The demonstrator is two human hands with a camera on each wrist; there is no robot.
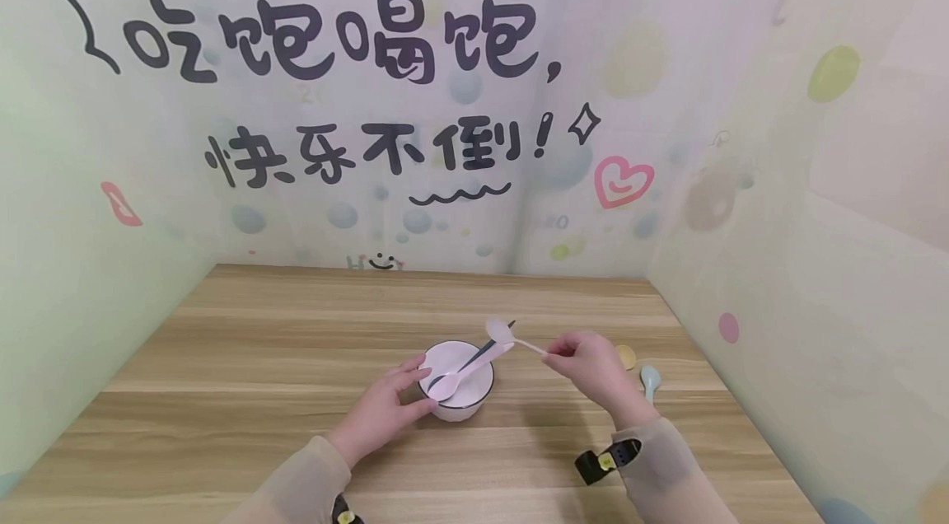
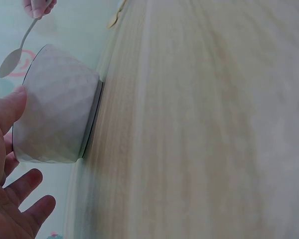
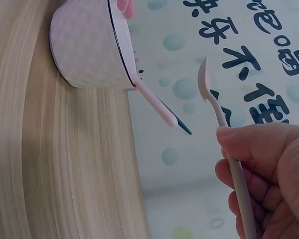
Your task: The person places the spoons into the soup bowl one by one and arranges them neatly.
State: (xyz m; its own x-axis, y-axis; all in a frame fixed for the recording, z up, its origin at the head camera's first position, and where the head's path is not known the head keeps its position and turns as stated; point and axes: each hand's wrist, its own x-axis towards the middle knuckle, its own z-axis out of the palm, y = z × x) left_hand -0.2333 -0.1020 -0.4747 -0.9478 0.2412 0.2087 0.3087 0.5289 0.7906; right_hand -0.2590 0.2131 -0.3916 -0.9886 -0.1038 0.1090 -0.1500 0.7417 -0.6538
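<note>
A white bowl (image 1: 461, 411) with a dark rim and faceted sides stands on the table. My left hand (image 1: 385, 411) holds it from the left, thumb and fingers spread round its rim and side. Inside lean a pink spoon (image 1: 474, 365) and a dark, thin-handled utensil (image 3: 183, 126), their handles out over the right edge; the dark one's lower end is hidden. My right hand (image 1: 593, 367) pinches the handle of a pale, off-white spoon (image 3: 220, 115) to the right of the bowl. Its head (image 1: 500, 332) is raised above the other two handles.
Beyond my right hand lie a yellow spoon (image 1: 626, 357) and a light blue spoon (image 1: 650, 378), partly hidden by the hand and arm. Walls with printed lettering border the wooden table (image 1: 296, 343) at the back and sides.
</note>
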